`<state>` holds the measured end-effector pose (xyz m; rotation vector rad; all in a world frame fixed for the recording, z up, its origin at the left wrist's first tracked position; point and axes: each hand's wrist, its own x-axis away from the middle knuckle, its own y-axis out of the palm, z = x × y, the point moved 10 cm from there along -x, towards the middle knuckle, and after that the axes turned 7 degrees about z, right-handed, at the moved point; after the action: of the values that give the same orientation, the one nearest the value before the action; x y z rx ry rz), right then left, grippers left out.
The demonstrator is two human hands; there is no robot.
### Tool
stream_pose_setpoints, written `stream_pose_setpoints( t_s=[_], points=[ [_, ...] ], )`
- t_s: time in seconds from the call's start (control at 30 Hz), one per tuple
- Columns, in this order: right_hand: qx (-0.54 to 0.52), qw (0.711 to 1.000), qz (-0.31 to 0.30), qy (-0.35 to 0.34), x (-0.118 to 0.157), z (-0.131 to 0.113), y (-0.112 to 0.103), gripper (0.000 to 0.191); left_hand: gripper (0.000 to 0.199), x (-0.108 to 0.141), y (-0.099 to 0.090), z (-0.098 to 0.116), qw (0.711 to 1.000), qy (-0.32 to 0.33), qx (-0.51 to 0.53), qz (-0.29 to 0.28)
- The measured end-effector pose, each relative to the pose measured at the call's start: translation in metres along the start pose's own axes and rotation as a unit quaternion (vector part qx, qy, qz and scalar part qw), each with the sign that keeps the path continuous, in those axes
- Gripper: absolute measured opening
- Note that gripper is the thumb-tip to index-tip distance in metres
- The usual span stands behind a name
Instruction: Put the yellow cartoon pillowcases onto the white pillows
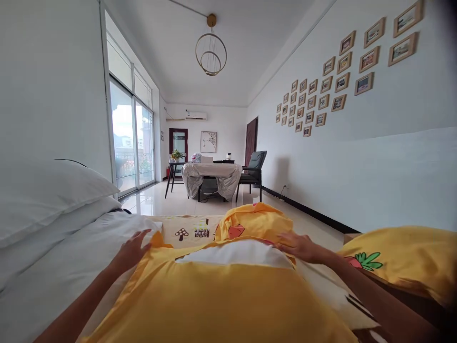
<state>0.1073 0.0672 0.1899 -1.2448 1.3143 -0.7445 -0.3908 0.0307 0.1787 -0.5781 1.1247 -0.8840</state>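
Observation:
A yellow pillowcase (214,300) lies across the lower middle, its far end open around a white pillow (239,252). My left hand (134,247) is at its far left corner, thumb and fingers on the yellow edge. On the far right, my right hand (298,245) holds the fabric near the opening, beside a bunched yellow flap with a printed fruit. Parts of the fingertips on both hands are hidden by cloth or too small to make out.
White pillows (53,195) are stacked at the left. Another yellow pillow (403,257) lies at the right. A patterned beige sheet (189,231) is under the pillowcase. Farther off are a covered table (212,174) and a black chair (254,171).

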Motion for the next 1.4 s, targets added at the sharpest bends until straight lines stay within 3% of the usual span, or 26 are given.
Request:
stream_pose_setpoints(
  t_s=[0.07, 0.13, 0.2, 0.27, 0.4, 0.5, 0.6, 0.7, 0.83, 0.93, 1.0, 1.07, 1.13, 1.17, 1.23, 1.4],
  points=[
    [-0.060, 0.988, -0.107, -0.096, 0.016, -0.039, 0.022, 0.046, 0.044, 0.010, 0.012, 0.040, 0.994, 0.086, 0.046, -0.054],
    [-0.079, 0.973, -0.170, -0.137, 0.028, -0.064, 0.028, 0.050, 0.045, 0.028, 0.022, 0.087, 0.972, 0.174, 0.093, -0.129],
    [-0.073, 0.973, -0.182, -0.124, 0.029, -0.068, 0.028, 0.053, 0.046, 0.045, 0.034, 0.121, 0.948, 0.225, 0.110, -0.198],
    [-0.096, 0.969, -0.194, -0.117, 0.029, -0.064, 0.033, 0.056, 0.049, 0.060, 0.050, 0.140, 0.927, 0.254, 0.107, -0.255],
    [-0.161, 0.953, -0.222, -0.127, 0.040, -0.041, 0.063, 0.045, 0.047, 0.078, 0.091, 0.137, 0.903, 0.258, 0.100, -0.327],
    [-0.147, 0.962, -0.215, -0.085, 0.051, -0.014, 0.085, 0.034, 0.050, 0.078, 0.110, 0.119, 0.914, 0.231, 0.101, -0.318],
    [-0.104, 0.975, -0.182, -0.066, 0.058, -0.003, 0.089, 0.040, 0.055, 0.076, 0.113, 0.103, 0.929, 0.214, 0.089, -0.289],
    [-0.065, 0.983, -0.134, -0.104, 0.056, -0.013, 0.070, 0.049, 0.061, 0.076, 0.105, 0.082, 0.946, 0.172, 0.055, -0.268],
    [-0.022, 0.988, -0.020, -0.153, 0.044, -0.030, 0.008, 0.054, 0.060, 0.070, 0.063, 0.070, 0.960, 0.152, -0.002, -0.237],
    [0.026, 0.976, 0.136, -0.170, 0.041, -0.041, -0.052, 0.055, 0.054, 0.052, 0.004, 0.084, 0.969, 0.171, -0.035, -0.177],
    [0.049, 0.956, 0.228, -0.178, 0.046, -0.050, -0.075, 0.052, 0.049, 0.035, -0.047, 0.096, 0.983, 0.164, -0.018, -0.086],
    [0.063, 0.950, 0.237, -0.195, 0.051, -0.060, -0.072, 0.049, 0.045, 0.024, -0.098, 0.104, 0.988, 0.150, 0.001, 0.044],
    [0.074, 0.958, 0.167, -0.220, 0.054, -0.068, -0.049, 0.048, 0.044, 0.026, -0.131, 0.113, 0.978, 0.159, -0.016, 0.136],
    [0.079, 0.962, 0.131, -0.228, 0.055, -0.070, -0.038, 0.050, 0.045, 0.029, -0.136, 0.117, 0.973, 0.170, -0.041, 0.150],
    [0.083, 0.964, 0.094, -0.233, 0.057, -0.069, -0.029, 0.055, 0.046, 0.034, -0.126, 0.118, 0.970, 0.180, -0.106, 0.121],
    [0.043, 0.970, 0.126, -0.205, 0.058, -0.057, -0.029, 0.062, 0.044, 0.056, -0.051, 0.092, 0.972, 0.162, -0.163, -0.052]
  ],
)
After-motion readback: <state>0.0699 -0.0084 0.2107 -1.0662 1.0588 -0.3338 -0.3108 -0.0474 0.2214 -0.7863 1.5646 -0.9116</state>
